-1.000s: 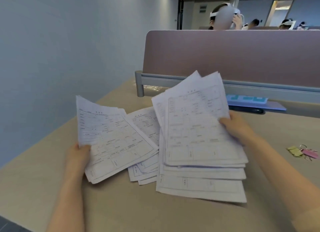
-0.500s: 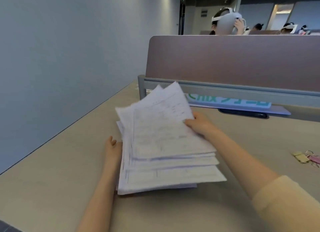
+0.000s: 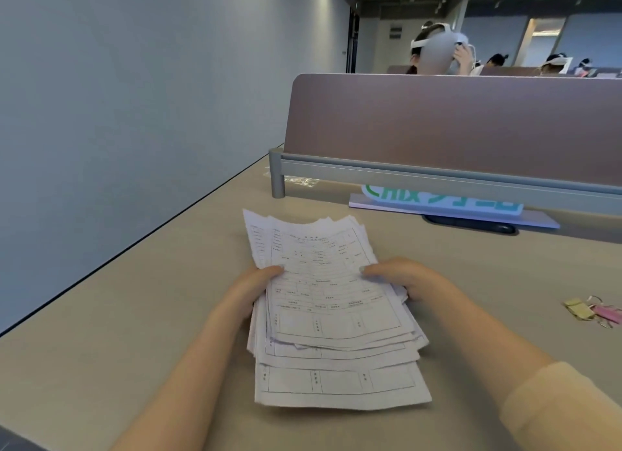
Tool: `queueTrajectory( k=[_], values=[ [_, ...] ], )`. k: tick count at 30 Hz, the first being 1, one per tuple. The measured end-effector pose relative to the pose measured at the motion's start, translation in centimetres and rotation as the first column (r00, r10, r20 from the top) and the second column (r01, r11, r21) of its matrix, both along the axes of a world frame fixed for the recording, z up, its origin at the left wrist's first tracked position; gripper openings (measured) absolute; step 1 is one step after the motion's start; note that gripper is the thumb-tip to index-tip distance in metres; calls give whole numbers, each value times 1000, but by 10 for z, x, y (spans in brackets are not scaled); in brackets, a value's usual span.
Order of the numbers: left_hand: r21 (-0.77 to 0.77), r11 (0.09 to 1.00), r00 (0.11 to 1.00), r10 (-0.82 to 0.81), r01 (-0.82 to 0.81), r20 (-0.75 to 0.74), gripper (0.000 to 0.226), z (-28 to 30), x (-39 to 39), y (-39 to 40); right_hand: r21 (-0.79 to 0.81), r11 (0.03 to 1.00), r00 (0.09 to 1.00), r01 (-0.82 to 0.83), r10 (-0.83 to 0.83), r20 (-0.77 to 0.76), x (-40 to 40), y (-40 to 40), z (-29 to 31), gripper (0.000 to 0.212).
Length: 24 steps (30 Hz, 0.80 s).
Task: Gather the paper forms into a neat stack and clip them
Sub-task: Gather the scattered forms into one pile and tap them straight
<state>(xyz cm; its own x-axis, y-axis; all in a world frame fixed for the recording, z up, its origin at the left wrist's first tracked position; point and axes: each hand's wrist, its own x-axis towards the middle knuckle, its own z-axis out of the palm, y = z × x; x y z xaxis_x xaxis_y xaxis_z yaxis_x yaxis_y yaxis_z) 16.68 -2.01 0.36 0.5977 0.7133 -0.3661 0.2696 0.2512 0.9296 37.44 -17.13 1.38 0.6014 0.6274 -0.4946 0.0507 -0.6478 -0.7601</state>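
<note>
One pile of white printed paper forms [image 3: 331, 319] lies in front of me over the beige desk [image 3: 134, 316], its sheets still fanned and uneven at the near and far ends. My left hand [image 3: 250, 291] grips the pile's left edge, thumb on top. My right hand [image 3: 400, 277] grips the right edge the same way. Small binder clips [image 3: 592, 312], yellow and pink, lie on the desk far to the right, untouched.
A brown partition screen [image 3: 454, 124] with a grey rail closes off the desk's far side. Below it sits a white sign with green letters [image 3: 444, 203] on a dark base. The grey wall [image 3: 117, 114] runs along the left. People sit beyond the screen.
The two separate bunches of forms have been brought together into one pile. Both hands moved inward and now hold its sides; the pile has turned to lie lengthwise away from me.
</note>
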Motion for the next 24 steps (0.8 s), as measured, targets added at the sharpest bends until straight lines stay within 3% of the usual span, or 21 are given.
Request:
queueTrajectory(
  k=[3, 6, 10, 12, 17, 20, 24],
  values=[
    [102, 986, 991, -133, 130, 20, 24, 10, 0, -7, 89, 996, 999, -26, 28, -21, -5, -15, -2, 31],
    [198, 968, 960, -195, 155, 202, 31, 33, 3, -11, 327, 945, 997, 4, 23, -77, -5, -23, 17, 30],
    [355, 927, 881, -264, 119, 394, 17, 102, 10, -16, 639, 766, 997, 74, -59, -44, -8, -32, 89, 39],
    [402, 909, 840, -298, 106, 454, 14, 135, 11, -21, 752, 659, 1000, 14, -28, 5, -13, -43, 128, 47],
    [449, 878, 754, -406, 165, 516, 36, 160, 12, -32, 812, 555, 981, -182, 41, 191, -18, -64, 160, 38],
    [425, 889, 738, -401, 171, 542, 36, 153, 15, -36, 807, 558, 976, -194, 25, 217, -16, -64, 150, 58],
    [402, 903, 755, -367, 150, 543, 36, 150, 15, -33, 826, 539, 978, -166, -17, 208, -15, -63, 138, 65]
  ],
)
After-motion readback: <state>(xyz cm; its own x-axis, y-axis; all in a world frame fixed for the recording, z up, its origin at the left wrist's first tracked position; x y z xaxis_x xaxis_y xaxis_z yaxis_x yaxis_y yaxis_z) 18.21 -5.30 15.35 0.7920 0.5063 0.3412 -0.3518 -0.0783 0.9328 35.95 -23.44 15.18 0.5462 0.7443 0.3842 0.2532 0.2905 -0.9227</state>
